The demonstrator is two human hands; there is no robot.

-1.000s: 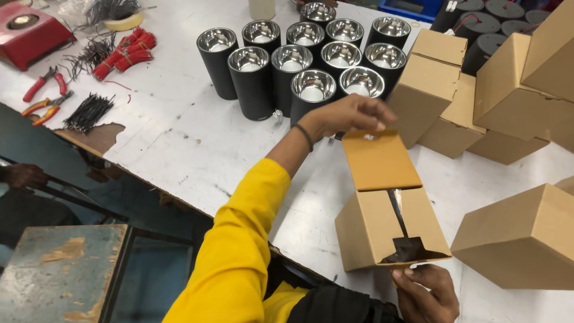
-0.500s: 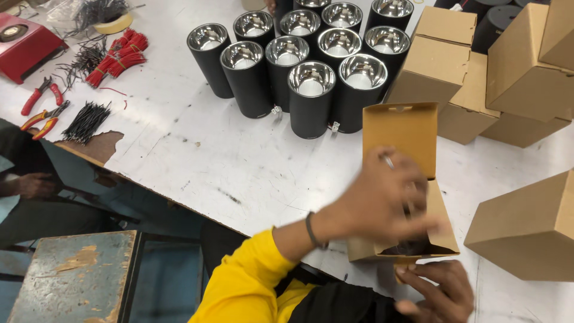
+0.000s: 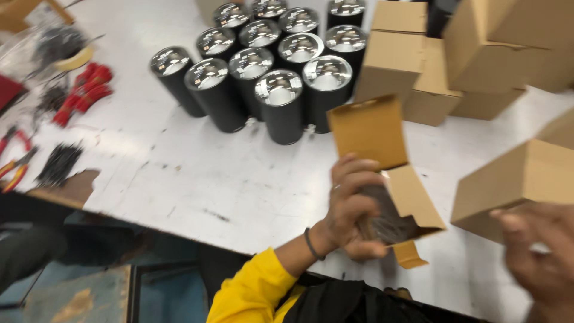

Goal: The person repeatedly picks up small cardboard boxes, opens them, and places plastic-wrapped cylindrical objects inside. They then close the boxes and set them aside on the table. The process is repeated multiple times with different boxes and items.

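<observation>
My left hand (image 3: 353, 209), in a yellow sleeve with a dark wristband, grips a small open cardboard box (image 3: 368, 131) near the table's front edge. The box's lid flap stands up, and a dark object (image 3: 388, 218) sits inside under my fingers. My right hand (image 3: 538, 263) is blurred at the lower right, against the lower edge of a closed cardboard box (image 3: 520, 179). Its grip cannot be made out.
Several black cylinders with shiny reflector tops (image 3: 281, 113) stand grouped on the white table (image 3: 209, 185) behind the open box. More closed cardboard boxes (image 3: 418, 60) are stacked at the back right. Red-handled tools (image 3: 84, 90), pliers (image 3: 15, 170) and black ties (image 3: 57, 164) lie at the left.
My left hand came back from the cylinders and closed on the open box. My right hand left the box's bottom and moved right. The view shifted right.
</observation>
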